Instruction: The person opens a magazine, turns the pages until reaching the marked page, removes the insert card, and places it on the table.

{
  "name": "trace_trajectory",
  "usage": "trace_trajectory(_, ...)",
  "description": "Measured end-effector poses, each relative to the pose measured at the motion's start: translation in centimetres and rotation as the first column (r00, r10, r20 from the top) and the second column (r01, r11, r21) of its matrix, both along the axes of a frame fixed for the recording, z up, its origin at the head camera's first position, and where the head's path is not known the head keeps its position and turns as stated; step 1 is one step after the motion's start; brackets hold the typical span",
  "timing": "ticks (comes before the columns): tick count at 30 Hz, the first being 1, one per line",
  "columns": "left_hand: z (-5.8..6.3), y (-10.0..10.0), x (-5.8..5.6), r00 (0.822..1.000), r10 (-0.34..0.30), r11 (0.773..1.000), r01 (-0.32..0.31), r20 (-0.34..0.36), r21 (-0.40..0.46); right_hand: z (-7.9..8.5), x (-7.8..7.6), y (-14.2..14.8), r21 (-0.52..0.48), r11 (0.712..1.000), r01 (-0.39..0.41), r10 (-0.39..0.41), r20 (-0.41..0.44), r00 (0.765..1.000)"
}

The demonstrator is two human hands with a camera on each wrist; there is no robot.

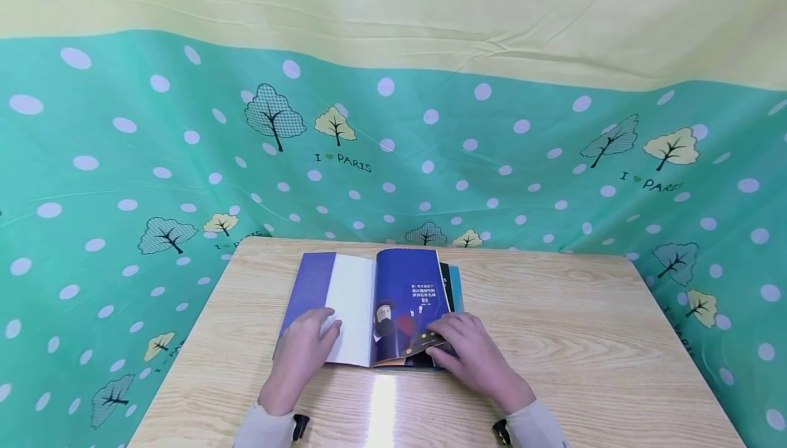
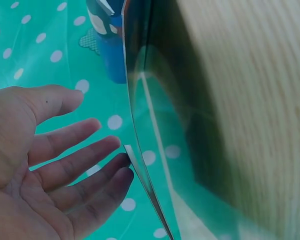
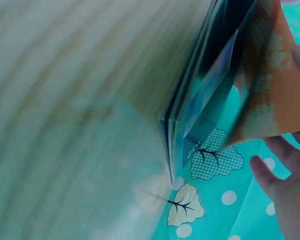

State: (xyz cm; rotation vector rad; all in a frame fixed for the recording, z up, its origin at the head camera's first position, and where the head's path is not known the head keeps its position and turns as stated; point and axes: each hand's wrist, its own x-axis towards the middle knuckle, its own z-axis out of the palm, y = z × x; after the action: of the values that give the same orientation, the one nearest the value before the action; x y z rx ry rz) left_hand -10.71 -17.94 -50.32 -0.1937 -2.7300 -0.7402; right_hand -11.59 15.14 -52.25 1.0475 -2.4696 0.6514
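An open book (image 1: 351,291) lies on the wooden table, its left side showing a white page beside a purple strip. On the right is a dark blue page (image 1: 402,272) with a bearded figure and white lettering. My left hand (image 1: 302,340) rests on the left side with relaxed fingers, its fingertips at the book's edge in the left wrist view. My right hand (image 1: 472,354) pinches the lower right corner of the blue page, fingers above and thumb below. In the right wrist view the page's orange underside (image 3: 286,100) stands lifted away from the pages beneath.
Black and teal edges (image 1: 456,287) of the book show past the blue page on the right. The wooden table (image 1: 572,339) extends on both sides. A green dotted cloth (image 1: 424,141) with trees hangs behind and around it.
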Motion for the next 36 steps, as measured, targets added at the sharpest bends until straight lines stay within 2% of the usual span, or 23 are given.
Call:
trace_trajectory(5,0.4,0.4,0.1,1.000,-0.002,1.000,0.002,-0.015,0.005,0.6,-0.3,0.4,-0.085,0.996,-0.015,0.011,-0.047,0.999)
trace_trajectory(9,0.5,0.6,0.1,1.000,-0.007,1.000,0.007,-0.021,0.002,1.0,-0.4,0.7,-0.116,0.993,0.001,-0.004,-0.023,1.000)
trace_trajectory(13,1.0,1.1,0.2,1.000,-0.018,1.000,0.018,0.003,0.016,1.2,-0.6,1.0,-0.160,0.987,0.017,-0.012,0.035,0.999)
trace_trajectory(16,1.4,1.8,0.3,0.998,-0.048,0.998,0.047,0.032,0.041,1.4,-0.7,0.9,-0.205,0.979,0.011,0.006,0.083,0.997)
trace_trajectory(21,2.1,3.5,0.3,0.988,-0.145,0.982,0.136,0.057,0.131,1.7,-0.8,0.5,-0.237,0.971,0.019,0.009,0.115,0.993)
trace_trajectory(24,2.6,4.8,0.2,0.972,-0.230,0.951,0.214,0.050,0.225,1.8,-1.0,0.0,-0.238,0.970,0.040,-0.016,0.105,0.994)
trace_trajectory(28,3.1,6.7,0.0,0.939,-0.342,0.888,0.311,0.036,0.339,1.8,-1.3,-0.7,-0.243,0.967,0.073,-0.054,0.081,0.995)
trace_trajectory(32,3.5,8.4,-0.5,0.911,-0.411,0.833,0.357,0.041,0.422,1.6,-1.5,-1.4,-0.249,0.963,0.107,-0.090,0.079,0.993)
trace_trajectory(36,3.5,9.5,-0.9,0.897,-0.437,0.795,0.353,0.062,0.493,1.4,-1.6,-2.0,-0.247,0.961,0.122,-0.105,0.080,0.991)
